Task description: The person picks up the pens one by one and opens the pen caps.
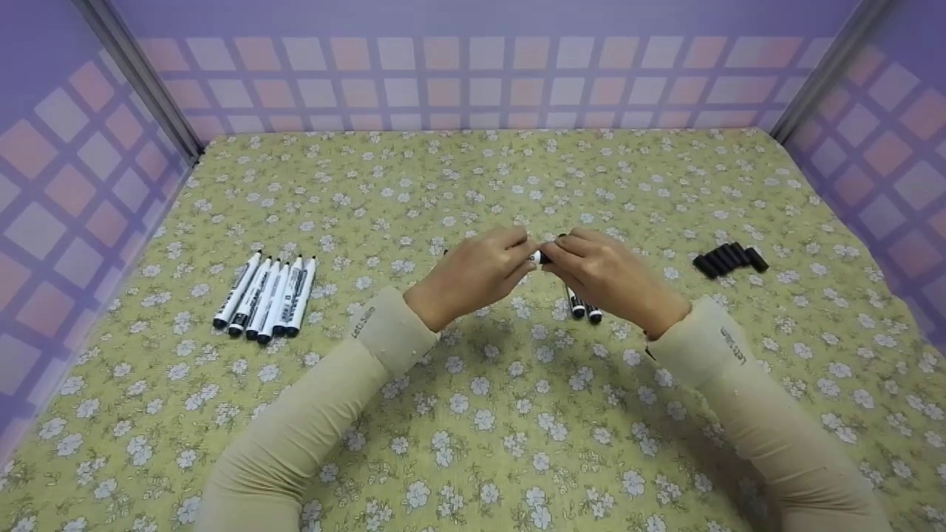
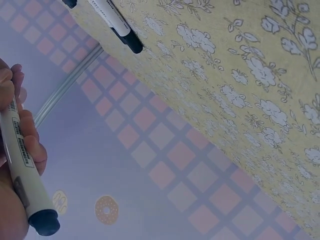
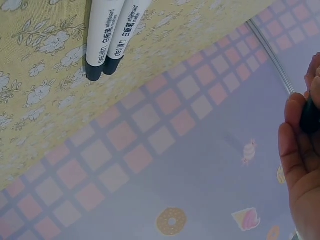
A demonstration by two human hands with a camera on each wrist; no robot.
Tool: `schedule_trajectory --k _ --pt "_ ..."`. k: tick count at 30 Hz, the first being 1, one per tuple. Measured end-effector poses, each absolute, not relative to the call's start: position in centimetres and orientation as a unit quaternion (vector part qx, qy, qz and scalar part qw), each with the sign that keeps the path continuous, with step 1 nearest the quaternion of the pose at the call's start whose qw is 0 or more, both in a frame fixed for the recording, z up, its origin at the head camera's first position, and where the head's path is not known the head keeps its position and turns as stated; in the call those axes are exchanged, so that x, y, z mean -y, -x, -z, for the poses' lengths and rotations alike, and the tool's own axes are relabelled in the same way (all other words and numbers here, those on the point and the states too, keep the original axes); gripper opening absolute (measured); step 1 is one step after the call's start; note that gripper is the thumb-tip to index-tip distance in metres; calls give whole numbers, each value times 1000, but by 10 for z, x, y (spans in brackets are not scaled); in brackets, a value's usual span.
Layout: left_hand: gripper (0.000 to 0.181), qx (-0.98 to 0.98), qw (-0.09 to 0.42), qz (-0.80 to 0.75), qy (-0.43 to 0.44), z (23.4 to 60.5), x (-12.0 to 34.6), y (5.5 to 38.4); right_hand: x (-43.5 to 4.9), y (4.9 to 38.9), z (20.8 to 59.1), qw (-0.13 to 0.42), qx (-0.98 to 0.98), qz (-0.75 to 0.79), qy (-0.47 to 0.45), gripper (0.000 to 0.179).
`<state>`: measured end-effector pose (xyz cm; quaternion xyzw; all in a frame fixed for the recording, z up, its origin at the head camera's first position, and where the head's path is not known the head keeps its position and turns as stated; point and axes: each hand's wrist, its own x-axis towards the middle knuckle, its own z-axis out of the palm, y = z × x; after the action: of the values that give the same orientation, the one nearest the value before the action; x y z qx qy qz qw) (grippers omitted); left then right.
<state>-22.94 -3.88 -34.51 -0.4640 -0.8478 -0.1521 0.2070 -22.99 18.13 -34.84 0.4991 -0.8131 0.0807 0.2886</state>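
Over the middle of the table, my left hand (image 1: 477, 267) grips a white whiteboard marker (image 2: 22, 155) with a black end plug. Its fingers wrap the printed barrel in the left wrist view. Facing it, my right hand (image 1: 610, 273) pinches the marker's black cap (image 3: 310, 117) between thumb and fingers. The hands nearly meet, and white barrel shows right against the black piece in the head view. Two whiteboard markers (image 3: 105, 37) lie side by side on the cloth beneath my right hand, partly hidden by it in the head view.
Several uncapped white markers (image 1: 267, 299) lie in a row at the left, tips pointing away. At the right lies a cluster of loose black caps (image 1: 720, 260). A floral yellow cloth (image 1: 473, 443) covers the table, with purple checked panels (image 1: 443, 74) around the back and sides.
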Motion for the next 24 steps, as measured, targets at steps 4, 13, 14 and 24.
schedule_trajectory --k 4,13,14,24 --pt "30 845 202 152 472 345 40 229 -182 230 349 306 800 -80 -510 20" --pt "34 844 166 195 471 351 43 231 -182 232 348 330 785 -62 -521 25" --pt "34 844 164 195 471 351 43 230 -182 232 348 328 786 -61 -521 26" --pt "31 845 160 201 469 351 42 229 -184 231 349 332 787 -61 -517 22"
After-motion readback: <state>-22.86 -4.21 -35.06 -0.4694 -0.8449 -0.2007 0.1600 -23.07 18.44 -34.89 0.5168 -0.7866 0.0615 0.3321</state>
